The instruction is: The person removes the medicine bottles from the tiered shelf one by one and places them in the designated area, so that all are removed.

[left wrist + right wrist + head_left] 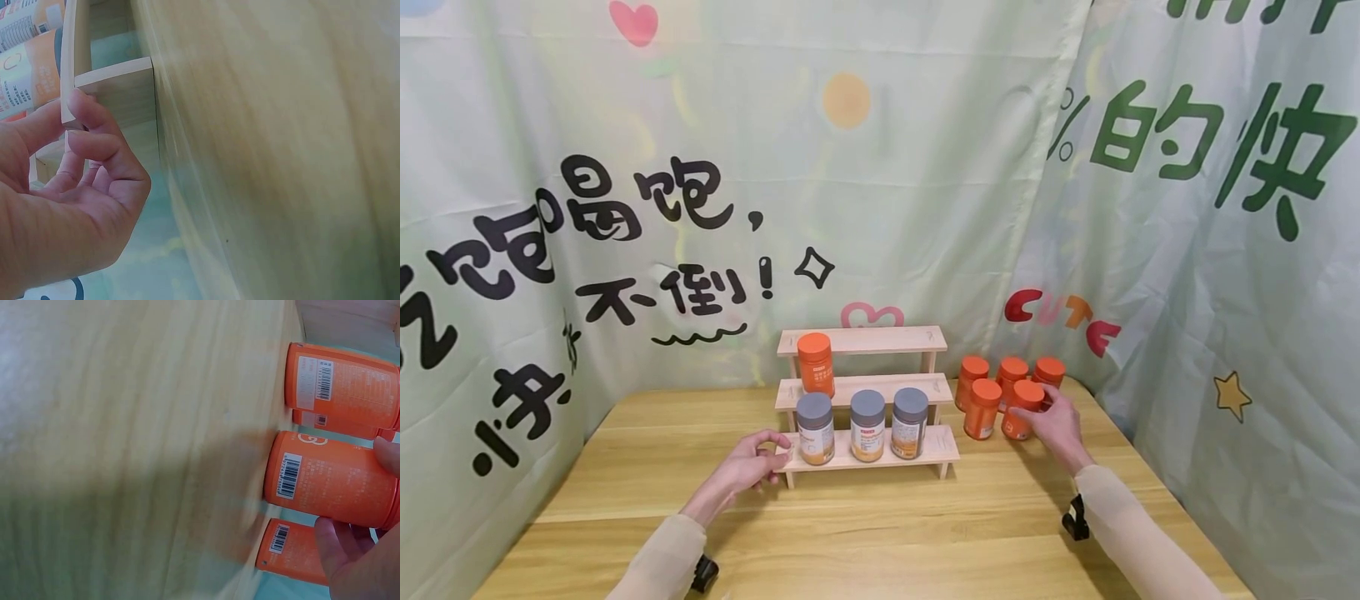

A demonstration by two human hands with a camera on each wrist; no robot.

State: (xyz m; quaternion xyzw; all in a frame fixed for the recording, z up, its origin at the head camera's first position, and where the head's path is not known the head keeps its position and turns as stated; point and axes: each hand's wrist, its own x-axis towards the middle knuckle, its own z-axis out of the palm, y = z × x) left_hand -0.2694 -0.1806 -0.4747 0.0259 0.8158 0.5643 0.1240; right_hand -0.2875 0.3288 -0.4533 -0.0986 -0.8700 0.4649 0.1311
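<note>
A three-tier wooden shelf stands mid-table. Its middle tier carries one orange bottle; the lowest tier carries three grey-lidded bottles. My left hand is at the left end of the lowest board, with thumb and index finger pinching its corner. To the right of the shelf stand several orange bottles. My right hand grips the front right one, thumb below it and a finger at its lid end.
The wooden table is closed in by printed cloth backdrops behind and on both sides. The shelf's top tier holds nothing. Two more orange bottles lie close beside the gripped one in the right wrist view.
</note>
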